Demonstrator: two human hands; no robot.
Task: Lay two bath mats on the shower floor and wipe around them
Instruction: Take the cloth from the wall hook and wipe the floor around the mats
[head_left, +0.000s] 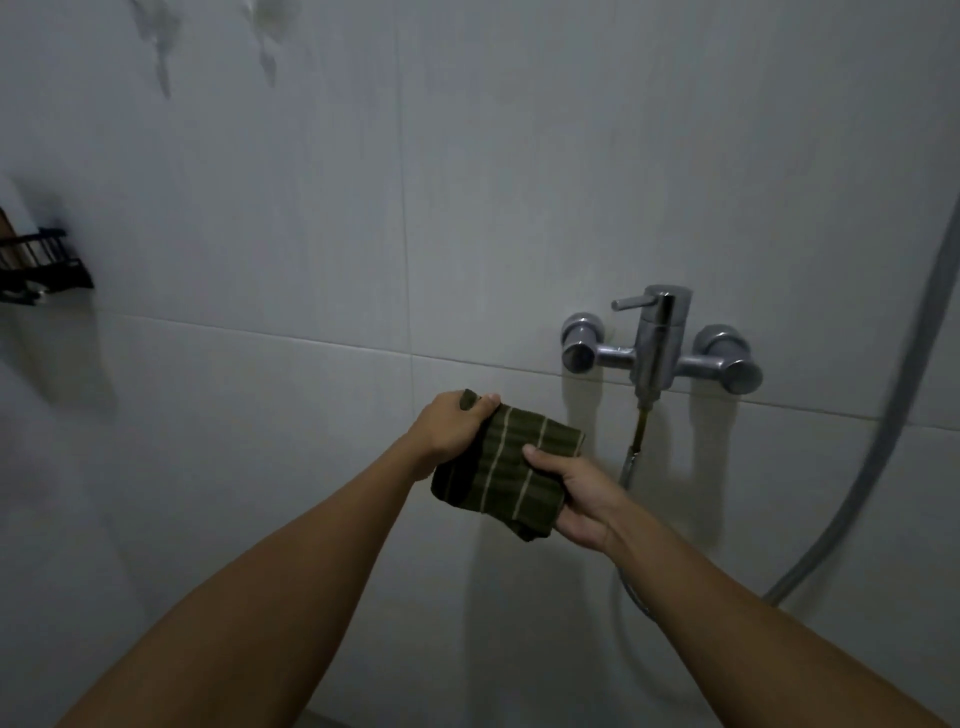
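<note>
Forearms reach out toward the tiled wall (260, 415), both hands on a folded green striped cloth (506, 473) in mid-air, left of the shower mixer (660, 343). Left hand (454, 423) pinches its far corner; right hand (576, 501) curls round the near right edge, long axis running diagonally between them. No mat or floor shows.

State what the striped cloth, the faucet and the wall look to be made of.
Striped cloth: soft woven fabric, matte, folding limply.
Faucet: metal, probably chromed; it shows bright reflections.
Wall: large glazed tiles, likely ceramic, with grout lines and slight sheen.
</note>
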